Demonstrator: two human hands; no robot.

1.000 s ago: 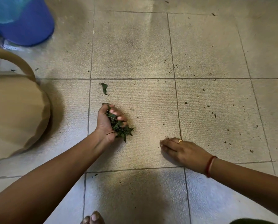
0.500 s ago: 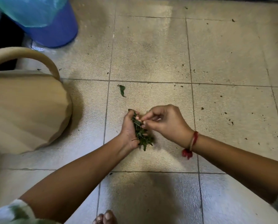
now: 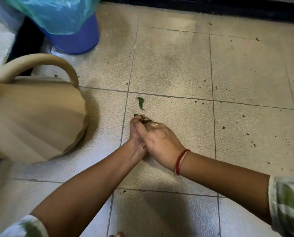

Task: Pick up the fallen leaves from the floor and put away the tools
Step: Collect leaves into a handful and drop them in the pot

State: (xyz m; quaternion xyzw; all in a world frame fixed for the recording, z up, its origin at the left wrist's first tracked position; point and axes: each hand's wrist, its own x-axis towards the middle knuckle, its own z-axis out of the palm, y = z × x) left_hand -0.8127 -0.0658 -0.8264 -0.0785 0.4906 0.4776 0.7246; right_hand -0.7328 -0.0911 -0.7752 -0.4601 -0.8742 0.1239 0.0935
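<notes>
Green leaves (image 3: 145, 120) showed on my feed as a dark tuft at the fingertips of both hands, over the tiled floor (image 3: 177, 65) near the middle of the view. The left hand (image 3: 136, 134) was turned on edge with its fingers curled round the tuft. The right hand (image 3: 158, 141) lay over it, back upward, touching it from wrist to fingertips. Its fingers reached the leaves, but I could not tell whether they pinched them or only pressed on them. A ring (image 3: 155, 124) sat on one right finger and a red thread (image 3: 181, 161) circled that wrist.

At twelve o'clock from the hands, near but apart, one loose leaf (image 3: 140, 103) lay flat on the same tile. At nine o'clock stood a beige watering can (image 3: 35, 117), its curved handle on the far side. Farther off at eleven o'clock stood a blue bin (image 3: 74, 40) lined with a pale blue-green bag (image 3: 54, 12). Dark specks (image 3: 224, 127) were scattered over the tiles from one to three o'clock.
</notes>
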